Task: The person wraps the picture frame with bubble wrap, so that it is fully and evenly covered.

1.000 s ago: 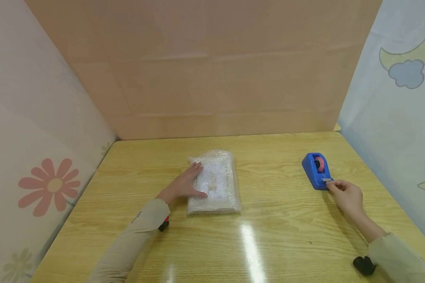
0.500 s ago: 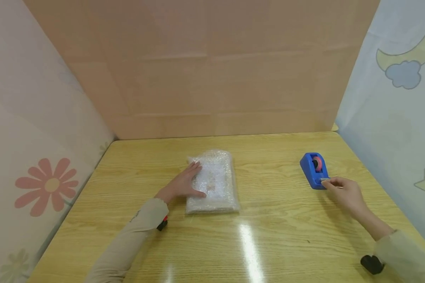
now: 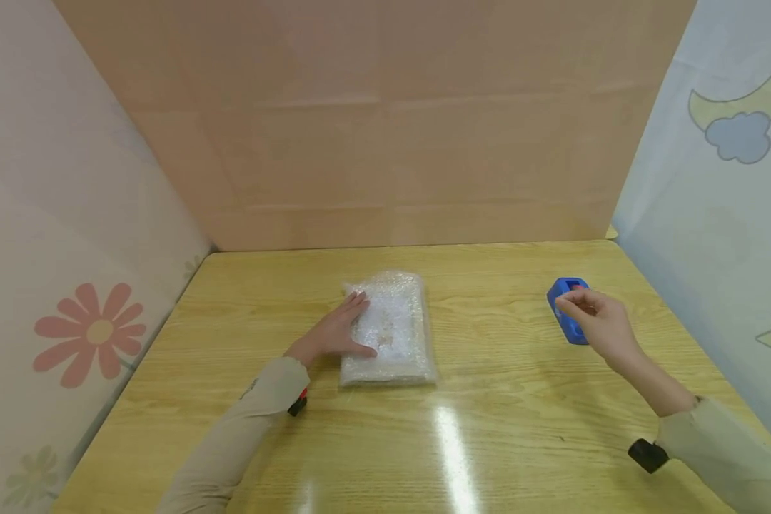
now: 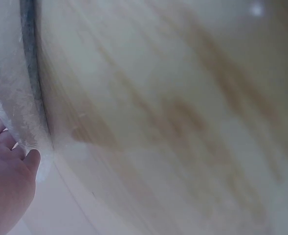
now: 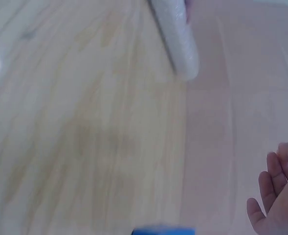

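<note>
A flat package in bubble wrap [image 3: 392, 328] lies on the wooden table. My left hand [image 3: 334, 335] rests on its left side with fingers spread and thumb near the front; the left wrist view shows that hand [image 4: 9, 181] against the wrap's edge. On the right stands a blue tape dispenser [image 3: 570, 330] with a pink core, partly hidden behind my right hand [image 3: 607, 328]. That hand is raised in front of it, thumb and forefinger pinched together on what looks like a small piece of clear tape, barely visible. In the right wrist view, the right hand [image 5: 280, 196] shows its other fingers loosely bent.
The light wooden table [image 3: 488, 414] runs back to a tan cloth backdrop [image 3: 385, 143]. Patterned walls stand at both sides. Bare tabletop lies between package and dispenser.
My right hand has lifted from the dispenser's cutting edge and moved up and slightly left, fingertips still pinched. The left hand stays on the package.
</note>
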Available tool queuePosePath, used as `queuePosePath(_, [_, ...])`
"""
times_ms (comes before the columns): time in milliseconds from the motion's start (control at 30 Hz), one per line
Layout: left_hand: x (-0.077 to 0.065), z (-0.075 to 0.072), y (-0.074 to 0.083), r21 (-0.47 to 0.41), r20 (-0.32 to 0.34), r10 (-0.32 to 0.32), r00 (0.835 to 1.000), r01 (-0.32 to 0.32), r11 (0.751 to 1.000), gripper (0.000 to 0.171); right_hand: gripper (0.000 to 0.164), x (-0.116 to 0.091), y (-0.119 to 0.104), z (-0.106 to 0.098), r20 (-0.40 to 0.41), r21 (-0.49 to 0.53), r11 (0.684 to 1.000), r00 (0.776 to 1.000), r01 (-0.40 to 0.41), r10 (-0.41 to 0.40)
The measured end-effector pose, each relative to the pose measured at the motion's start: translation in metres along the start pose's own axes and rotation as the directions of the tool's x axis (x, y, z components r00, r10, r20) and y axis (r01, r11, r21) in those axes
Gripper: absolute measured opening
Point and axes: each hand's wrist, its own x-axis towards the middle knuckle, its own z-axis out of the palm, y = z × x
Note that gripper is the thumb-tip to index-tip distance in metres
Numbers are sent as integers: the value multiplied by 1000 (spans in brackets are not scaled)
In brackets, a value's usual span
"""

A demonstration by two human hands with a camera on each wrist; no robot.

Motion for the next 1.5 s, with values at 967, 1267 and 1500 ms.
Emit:
queuePosePath(967, [2, 0, -1, -29, -7, -16, 1000, 15, 999, 110, 18, 47, -111, 203, 209, 487, 873, 976, -43, -69])
queuePosePath(1267, [1, -1, -1, -38, 1, -34, 999, 34, 999, 108, 16, 49, -114, 238, 227, 523, 832, 971, -184, 72])
queuePosePath(1500, [0, 0, 1, -34, -1, -33, 999, 33, 999, 107, 14, 47, -108, 250, 216, 482, 847, 967, -223, 131])
